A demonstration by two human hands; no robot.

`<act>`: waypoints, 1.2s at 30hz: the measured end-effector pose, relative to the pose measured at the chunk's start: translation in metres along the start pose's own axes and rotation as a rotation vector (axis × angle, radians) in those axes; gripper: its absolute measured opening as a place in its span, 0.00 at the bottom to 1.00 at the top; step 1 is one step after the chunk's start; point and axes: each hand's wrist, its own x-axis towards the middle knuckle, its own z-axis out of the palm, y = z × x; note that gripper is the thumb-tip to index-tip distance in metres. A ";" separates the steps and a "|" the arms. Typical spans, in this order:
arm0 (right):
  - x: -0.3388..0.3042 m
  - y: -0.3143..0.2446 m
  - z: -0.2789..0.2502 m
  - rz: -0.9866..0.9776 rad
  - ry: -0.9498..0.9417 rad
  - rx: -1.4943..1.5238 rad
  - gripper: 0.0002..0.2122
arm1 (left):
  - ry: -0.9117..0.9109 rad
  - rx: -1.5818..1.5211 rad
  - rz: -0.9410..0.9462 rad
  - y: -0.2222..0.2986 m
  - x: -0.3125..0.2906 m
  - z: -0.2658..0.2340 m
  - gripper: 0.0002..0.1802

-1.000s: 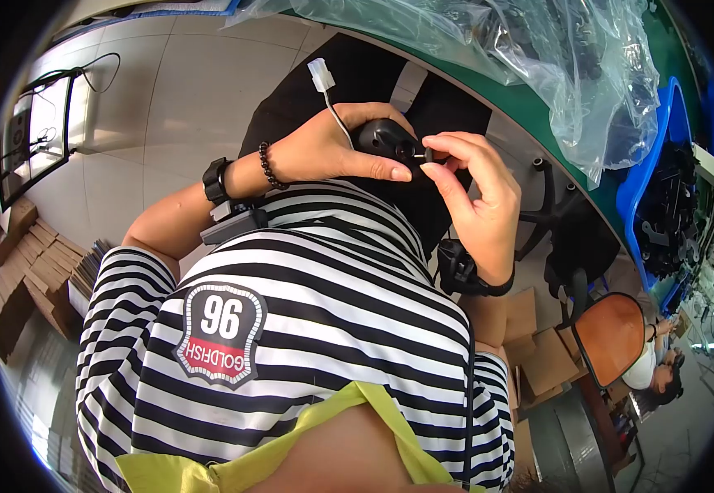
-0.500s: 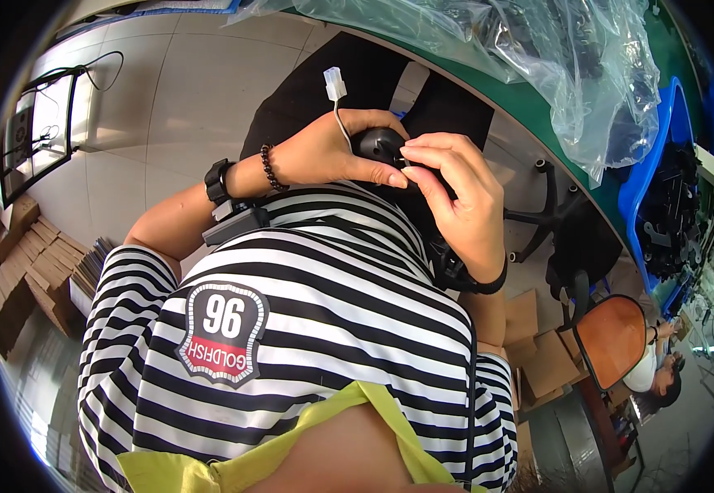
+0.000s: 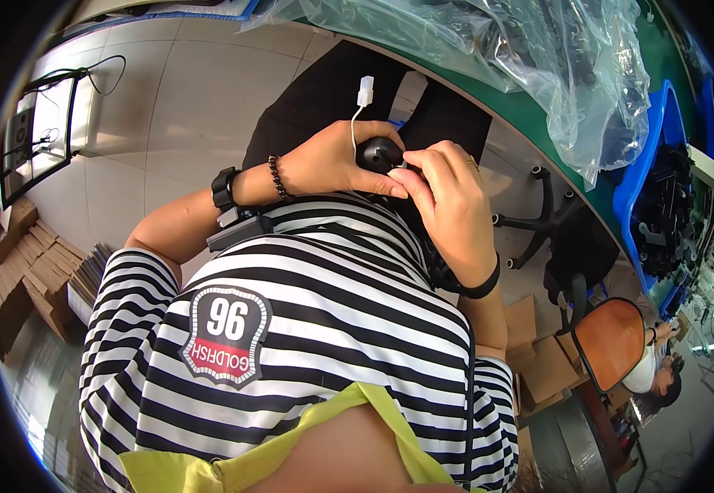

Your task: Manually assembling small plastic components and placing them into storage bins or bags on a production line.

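Pale floor tiles point(image 3: 168, 90) lie below; a round black part point(image 3: 377, 154) with a white-plugged wire point(image 3: 364, 90) is gripped by left hand point(image 3: 332, 160) and pinched by right hand point(image 3: 447, 205); a clear plastic bag point(image 3: 521, 57) of dark parts rests on the green bench point(image 3: 571, 156).

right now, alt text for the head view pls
Both hands hold a small round black part against a striped shirt: left hand cups it, right hand pinches its edge. A thin white wire with a white plug sticks up.

Black-and-white stripes on the shirt point(image 3: 332, 304), yellow at its hem. Black round part point(image 3: 376, 152) with a white wire and plug point(image 3: 364, 89). Green table point(image 3: 554, 140), blue crate point(image 3: 640, 177), orange chair point(image 3: 612, 341), brown cardboard boxes point(image 3: 20, 279).
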 end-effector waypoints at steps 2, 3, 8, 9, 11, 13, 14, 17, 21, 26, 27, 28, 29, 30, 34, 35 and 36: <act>0.000 0.001 -0.002 -0.049 -0.002 -0.045 0.09 | 0.021 0.018 0.026 0.002 0.001 0.001 0.30; -0.001 0.002 -0.003 -0.073 -0.004 -0.067 0.09 | 0.025 0.031 0.043 0.002 0.002 0.002 0.30; -0.005 0.008 0.001 -0.100 -0.005 -0.036 0.10 | 0.018 0.082 0.083 0.005 0.003 0.000 0.28; -0.007 0.009 0.002 -0.023 -0.039 0.048 0.11 | 0.012 0.093 0.086 0.006 0.003 0.000 0.28; -0.010 0.010 0.003 0.131 -0.109 0.218 0.11 | 0.015 0.081 0.090 0.007 0.003 0.000 0.27; -0.009 0.013 0.000 0.132 -0.118 0.274 0.11 | 0.017 0.060 0.099 0.009 0.001 -0.001 0.27; -0.007 0.013 -0.003 0.134 -0.124 0.329 0.11 | 0.020 0.058 0.096 0.009 0.001 -0.002 0.27; -0.007 0.016 -0.002 0.124 -0.123 0.380 0.11 | -0.027 0.059 0.003 0.010 0.002 -0.006 0.29; -0.007 0.017 -0.001 0.039 -0.098 0.297 0.11 | -0.030 0.110 -0.018 0.014 0.003 -0.007 0.29; -0.001 0.013 -0.009 -0.155 -0.102 0.066 0.12 | -0.040 0.106 0.022 0.009 0.003 -0.005 0.30; -0.001 0.014 -0.009 -0.200 -0.114 0.030 0.13 | -0.038 0.107 0.042 0.007 0.002 -0.004 0.30; -0.002 0.014 -0.009 -0.198 -0.112 0.031 0.13 | -0.037 0.107 0.061 0.005 0.002 -0.003 0.31; -0.002 0.016 -0.007 -0.219 -0.109 0.030 0.13 | -0.034 0.108 0.081 0.003 0.002 -0.002 0.32; -0.003 0.017 -0.007 -0.241 -0.108 0.029 0.13 | -0.035 0.108 0.081 0.002 0.002 -0.002 0.32; -0.004 0.020 -0.005 -0.224 -0.108 0.031 0.12 | -0.057 0.111 0.054 0.001 0.003 -0.003 0.33; -0.004 0.020 -0.005 -0.202 -0.108 0.032 0.11 | -0.065 0.111 0.046 0.003 0.004 -0.003 0.33; -0.004 0.019 -0.004 -0.202 -0.108 0.032 0.11 | -0.072 0.112 0.038 0.006 0.004 -0.003 0.34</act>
